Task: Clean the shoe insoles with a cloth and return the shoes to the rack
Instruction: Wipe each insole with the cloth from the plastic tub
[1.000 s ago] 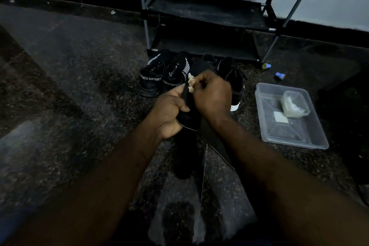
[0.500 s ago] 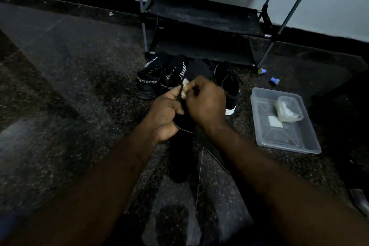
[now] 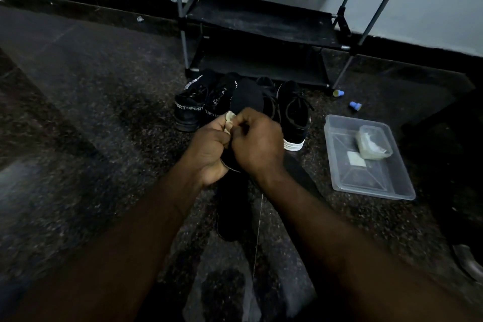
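Before the rack point(image 3: 261, 21), left hand point(image 3: 209, 149) grips insole point(image 3: 247, 98) midway, right hand point(image 3: 257, 144) pinches cloth point(image 3: 230, 116) against it; insole looks light, floppy, best held mid-length.

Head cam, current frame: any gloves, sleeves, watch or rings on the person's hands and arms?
None visible. The left hand and right hand are bare, with no gloves and no rings that show. The left forearm and right forearm are uncovered down to the frame's bottom edge, with no sleeve cuff, watch, band or marking in view. The dim light could hide small details.
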The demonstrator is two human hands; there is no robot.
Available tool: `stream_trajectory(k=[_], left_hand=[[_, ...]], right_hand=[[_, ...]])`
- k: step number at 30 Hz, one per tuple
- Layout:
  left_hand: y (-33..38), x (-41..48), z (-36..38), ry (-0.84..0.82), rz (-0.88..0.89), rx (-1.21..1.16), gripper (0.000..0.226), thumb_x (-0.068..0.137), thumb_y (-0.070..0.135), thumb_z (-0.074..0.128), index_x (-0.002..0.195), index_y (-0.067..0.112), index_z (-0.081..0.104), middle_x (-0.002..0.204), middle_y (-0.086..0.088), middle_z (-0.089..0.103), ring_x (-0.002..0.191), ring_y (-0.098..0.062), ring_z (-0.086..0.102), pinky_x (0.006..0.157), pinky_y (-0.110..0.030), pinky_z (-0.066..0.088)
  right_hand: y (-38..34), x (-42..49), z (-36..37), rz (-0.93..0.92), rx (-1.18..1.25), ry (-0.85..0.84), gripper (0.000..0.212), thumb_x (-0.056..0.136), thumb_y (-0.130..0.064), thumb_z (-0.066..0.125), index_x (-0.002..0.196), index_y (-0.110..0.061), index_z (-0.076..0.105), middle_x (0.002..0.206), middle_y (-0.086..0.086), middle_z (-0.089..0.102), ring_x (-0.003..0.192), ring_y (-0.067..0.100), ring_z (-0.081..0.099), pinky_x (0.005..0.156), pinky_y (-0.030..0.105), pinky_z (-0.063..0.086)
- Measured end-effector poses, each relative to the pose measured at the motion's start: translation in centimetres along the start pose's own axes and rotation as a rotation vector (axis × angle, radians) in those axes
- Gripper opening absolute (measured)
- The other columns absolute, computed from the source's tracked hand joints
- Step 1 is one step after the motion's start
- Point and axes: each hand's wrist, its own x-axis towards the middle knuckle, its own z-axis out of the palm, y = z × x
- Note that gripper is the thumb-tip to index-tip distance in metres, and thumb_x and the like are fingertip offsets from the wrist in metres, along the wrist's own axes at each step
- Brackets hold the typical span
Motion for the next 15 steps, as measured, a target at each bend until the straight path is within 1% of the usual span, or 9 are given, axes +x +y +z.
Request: stream_trajectory(k=[1,3,5,7,9,10,13,14,15], left_hand=[[-0.2,-0.1,0.1,0.008,-0.008,0.003,0.060,0.060,-0.016,0.038,0.110,0.003,0.065,0.090,-0.011,0.055,0.085,-0.020,0.055,0.069,-0.024,0.046],[-0.4,-0.3,0.5,0.011,-0.018,0.030,0.071,0.059,-0.016,0.038,0.125,-0.002,0.061,0.098,-0.014,0.059,0.089,-0.021,0.058,0.074,-0.025,0.042],[-0.7,-0.3,0.7,-0.021,-0.025,0.041,0.083,0.064,-0.021,0.032,0.139,0.005,0.058,0.111,-0.015,0.066,0.100,-0.023,0.065,0.082,-0.027,0.047],[-0.5,-0.3,0.8,-0.031,-0.013,0.033,0.085,0.069,-0.024,0.027,0.143,0.007,0.056,0.119,-0.017,0.067,0.108,-0.026,0.066,0.088,-0.030,0.051],[-0.3,-0.1,0.6,-0.008,-0.007,0.021,0.082,0.071,-0.024,0.026,0.142,0.004,0.055,0.117,-0.018,0.067,0.107,-0.025,0.067,0.085,-0.027,0.052],[-0.3,-0.1,0.6,0.005,-0.003,0.024,0.076,0.073,-0.024,0.026,0.139,0.001,0.055,0.112,-0.017,0.067,0.102,-0.023,0.067,0.080,-0.024,0.053],[-0.6,0.1,0.4,0.025,0.004,0.021,0.056,0.082,-0.023,0.028,0.119,0.004,0.060,0.094,-0.012,0.063,0.088,-0.021,0.062,0.066,-0.023,0.055],[-0.6,0.0,0.4,0.025,0.006,0.025,0.056,0.079,-0.023,0.029,0.117,0.004,0.061,0.094,-0.012,0.063,0.088,-0.021,0.062,0.065,-0.023,0.055],[-0.5,-0.1,0.4,0.015,0.011,0.028,0.062,0.072,-0.022,0.031,0.121,0.003,0.061,0.097,-0.013,0.064,0.090,-0.021,0.062,0.066,-0.022,0.054]], right_hand=[[0.0,-0.2,0.0,-0.010,-0.021,0.004,0.006,0.081,-0.028,0.061,0.084,-0.024,0.065,0.083,-0.003,0.071,0.085,0.027,0.068,0.077,0.045,0.055],[0.2,0.3,-0.4,0.023,-0.055,0.073,0.010,0.084,-0.031,0.061,0.086,-0.023,0.067,0.085,-0.001,0.072,0.087,0.029,0.068,0.079,0.046,0.055],[0.6,1.6,-0.9,0.102,-0.039,0.135,0.010,0.088,-0.034,0.062,0.084,-0.025,0.067,0.083,-0.001,0.073,0.084,0.029,0.069,0.077,0.046,0.056],[0.7,2.4,-1.1,0.132,-0.014,0.129,0.008,0.087,-0.032,0.063,0.083,-0.026,0.067,0.081,-0.002,0.073,0.080,0.027,0.069,0.076,0.046,0.057],[0.4,1.9,-0.9,0.086,-0.025,0.093,0.009,0.086,-0.031,0.062,0.085,-0.024,0.067,0.083,-0.001,0.073,0.081,0.028,0.069,0.074,0.045,0.057],[0.1,1.2,-0.7,0.056,-0.033,0.069,0.009,0.085,-0.030,0.062,0.086,-0.023,0.067,0.084,0.000,0.072,0.082,0.029,0.069,0.074,0.045,0.056],[0.0,-0.5,-0.1,-0.010,-0.060,0.020,0.007,0.083,-0.027,0.062,0.087,-0.023,0.066,0.088,-0.001,0.071,0.088,0.029,0.067,0.080,0.046,0.054],[0.0,-0.4,-0.1,-0.010,-0.082,0.029,0.008,0.083,-0.028,0.062,0.088,-0.024,0.066,0.089,-0.002,0.072,0.090,0.028,0.067,0.082,0.046,0.053],[0.0,0.0,-0.1,0.009,-0.097,0.049,0.009,0.084,-0.029,0.062,0.089,-0.024,0.067,0.090,-0.001,0.072,0.092,0.028,0.067,0.083,0.046,0.052]])
